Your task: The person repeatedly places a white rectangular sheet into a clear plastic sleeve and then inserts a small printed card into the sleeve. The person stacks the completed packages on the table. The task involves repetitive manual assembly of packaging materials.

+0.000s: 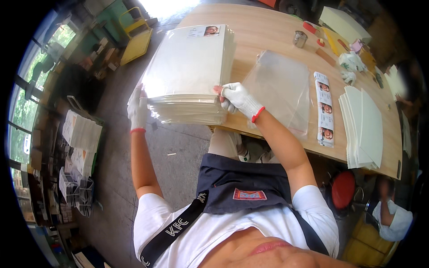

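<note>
A tall stack of white paper or card packs in clear plastic sleeves lies at the table's far left edge. The top pack bears a small printed photo label. My left hand, in a white glove with bare fingertips, is at the near left corner of the top pack, its fingers closed on the edge. Gloved alike, my right hand has its fingers curled in at the near right corner, thumb and forefinger pinching the sleeve. Right of it lie loose clear plastic sleeves and a strip of photo labels.
Fanned white sheets lie at the table's right. Farther back are a metal cup, red tape and white gloves. A red stool stands beneath the right edge. Left are paper stacks and a yellow cart. Other people sit right.
</note>
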`<state>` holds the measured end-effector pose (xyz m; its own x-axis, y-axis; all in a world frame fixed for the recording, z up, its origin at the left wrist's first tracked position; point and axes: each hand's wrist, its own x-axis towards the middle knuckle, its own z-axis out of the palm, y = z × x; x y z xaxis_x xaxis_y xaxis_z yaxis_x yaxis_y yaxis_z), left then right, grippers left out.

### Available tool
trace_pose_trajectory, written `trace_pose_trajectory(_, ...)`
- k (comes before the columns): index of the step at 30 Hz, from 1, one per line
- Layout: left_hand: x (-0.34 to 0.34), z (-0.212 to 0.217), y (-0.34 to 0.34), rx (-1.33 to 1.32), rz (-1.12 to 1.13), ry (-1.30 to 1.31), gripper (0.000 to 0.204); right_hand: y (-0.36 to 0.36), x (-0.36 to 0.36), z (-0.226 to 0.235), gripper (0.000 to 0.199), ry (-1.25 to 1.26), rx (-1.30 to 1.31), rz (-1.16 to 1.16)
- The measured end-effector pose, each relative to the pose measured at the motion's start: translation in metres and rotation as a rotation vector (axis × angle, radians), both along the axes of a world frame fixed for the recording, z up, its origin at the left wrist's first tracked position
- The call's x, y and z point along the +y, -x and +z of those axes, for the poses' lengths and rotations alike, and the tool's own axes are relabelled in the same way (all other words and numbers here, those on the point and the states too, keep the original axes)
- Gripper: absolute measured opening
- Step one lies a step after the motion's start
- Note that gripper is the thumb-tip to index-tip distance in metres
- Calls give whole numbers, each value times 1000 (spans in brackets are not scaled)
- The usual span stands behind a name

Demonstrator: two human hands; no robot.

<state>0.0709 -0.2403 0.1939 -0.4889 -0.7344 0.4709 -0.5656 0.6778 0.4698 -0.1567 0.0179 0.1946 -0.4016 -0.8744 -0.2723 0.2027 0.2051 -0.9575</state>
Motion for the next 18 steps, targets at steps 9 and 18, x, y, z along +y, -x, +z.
trace_pose_trajectory(9, 61, -186, -23, 902, 107, -579, 37, 1, 193, -56, 31, 76, 106, -392)
trace_pose_trajectory(18, 193, -257, -12, 288, -268, -774, 39, 43, 497, -75, 20, 90, -90, -1570)
